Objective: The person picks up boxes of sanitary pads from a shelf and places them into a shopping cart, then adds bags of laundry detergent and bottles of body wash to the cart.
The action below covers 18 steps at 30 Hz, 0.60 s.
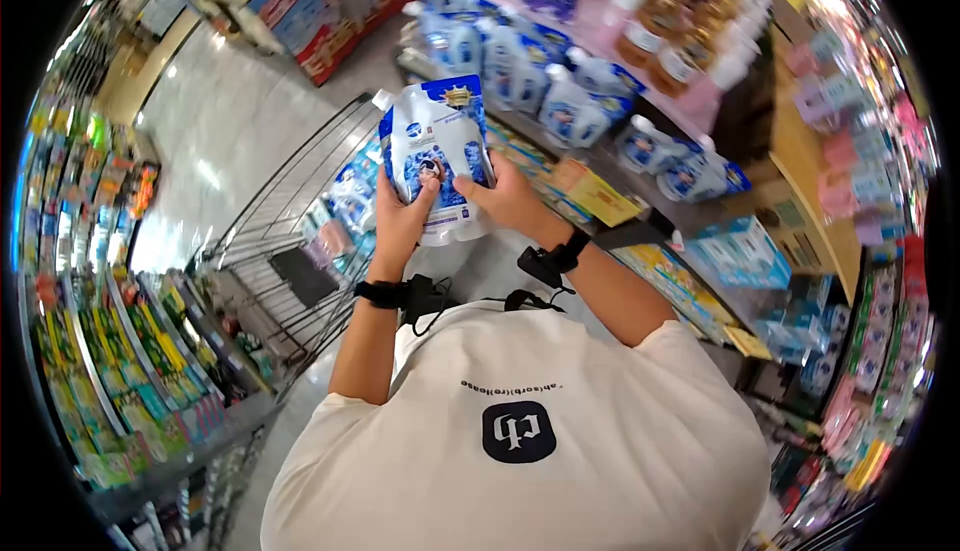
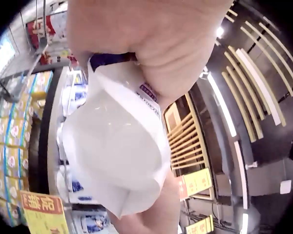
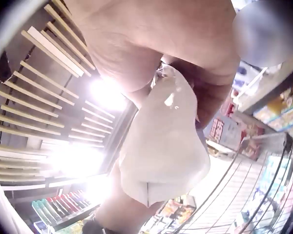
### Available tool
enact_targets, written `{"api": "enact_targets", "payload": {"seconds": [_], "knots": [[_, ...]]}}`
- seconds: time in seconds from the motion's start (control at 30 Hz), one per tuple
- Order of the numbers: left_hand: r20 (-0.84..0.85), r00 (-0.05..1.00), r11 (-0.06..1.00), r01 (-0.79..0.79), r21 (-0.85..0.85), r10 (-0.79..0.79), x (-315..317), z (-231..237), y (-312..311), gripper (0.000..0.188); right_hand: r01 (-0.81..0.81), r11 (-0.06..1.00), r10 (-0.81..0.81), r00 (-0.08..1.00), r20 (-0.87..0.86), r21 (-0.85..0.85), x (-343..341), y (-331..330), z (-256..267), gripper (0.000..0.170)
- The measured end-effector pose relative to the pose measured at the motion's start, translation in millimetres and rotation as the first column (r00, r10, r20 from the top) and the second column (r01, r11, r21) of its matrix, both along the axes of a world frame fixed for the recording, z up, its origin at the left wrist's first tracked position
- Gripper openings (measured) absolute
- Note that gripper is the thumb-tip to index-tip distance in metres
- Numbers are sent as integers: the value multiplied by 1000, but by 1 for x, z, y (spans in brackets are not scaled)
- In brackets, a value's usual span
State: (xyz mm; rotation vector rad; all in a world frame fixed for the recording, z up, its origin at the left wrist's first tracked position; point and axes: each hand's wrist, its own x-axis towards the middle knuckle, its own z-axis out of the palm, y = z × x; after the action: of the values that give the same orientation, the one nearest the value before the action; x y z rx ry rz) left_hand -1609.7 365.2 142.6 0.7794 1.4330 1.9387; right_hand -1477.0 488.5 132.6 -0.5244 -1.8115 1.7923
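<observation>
Both hands hold a blue and white refill pouch [image 1: 437, 156] with a white cap at its upper left corner, in front of the chest in the head view. The left hand [image 1: 402, 221] grips its lower left side, thumb across the printed front. On the lower right side the right hand [image 1: 507, 198] grips it the same way, thumb on the front. The pouch's white bottom [image 2: 117, 141] fills the middle of the left wrist view beneath the left hand [image 2: 151, 39]. In the right wrist view the white bottom [image 3: 163, 141] shows below the right hand [image 3: 161, 39].
A wire shopping cart [image 1: 255, 281] with packages inside stands left of the pouch. Ahead and to the right, a display holds similar pouches [image 1: 575, 111], pump bottles [image 1: 670, 46] and yellow price signs [image 1: 600, 196]. Stocked shelves [image 1: 110, 371] line the far left.
</observation>
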Motion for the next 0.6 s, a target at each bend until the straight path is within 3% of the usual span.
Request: {"api": "enact_targets", "payload": {"seconds": [0.07, 0.1, 0.13, 0.2, 0.27, 0.33, 0.4, 0.53, 0.6], "knots": [[-65, 995, 983, -84, -165, 74, -47, -17, -30, 53, -84, 986, 97, 992, 85, -143, -51, -19, -8, 48], [-101, 991, 971, -103, -214, 83, -69, -26, -45, 54, -106, 979, 132, 980, 146, -172, -79, -23, -41, 44], [-188, 974, 956, -174, -236, 131, -93, -64, -55, 57, -159, 971, 187, 971, 151, -175, -99, -32, -51, 44], [-12, 990, 921, -138, -365, 144, -119, -76, -79, 60, -214, 863, 320, 932, 167, -458, -136, -50, -66, 34], [150, 972, 909, -107, -402, 181, -138, -99, -94, 61, -223, 880, 357, 893, 274, -420, -164, -65, -89, 30], [139, 979, 868, -65, -493, 152, -155, -125, -111, 61, -142, 882, 339, 854, 395, -449, -183, -73, -124, 29], [382, 903, 846, 42, -532, 196, -163, -126, -118, 61, -159, 855, 396, 814, 424, -493, -196, -80, -125, 29], [456, 863, 871, 40, -490, 217, -198, -165, -123, 61, -280, 847, 486, 751, 446, -452, -245, -73, -165, 33], [467, 834, 877, -41, -480, 294, -220, -208, -117, 56, -344, 900, 435, 740, 513, -267, -275, -63, -213, 33]]}}
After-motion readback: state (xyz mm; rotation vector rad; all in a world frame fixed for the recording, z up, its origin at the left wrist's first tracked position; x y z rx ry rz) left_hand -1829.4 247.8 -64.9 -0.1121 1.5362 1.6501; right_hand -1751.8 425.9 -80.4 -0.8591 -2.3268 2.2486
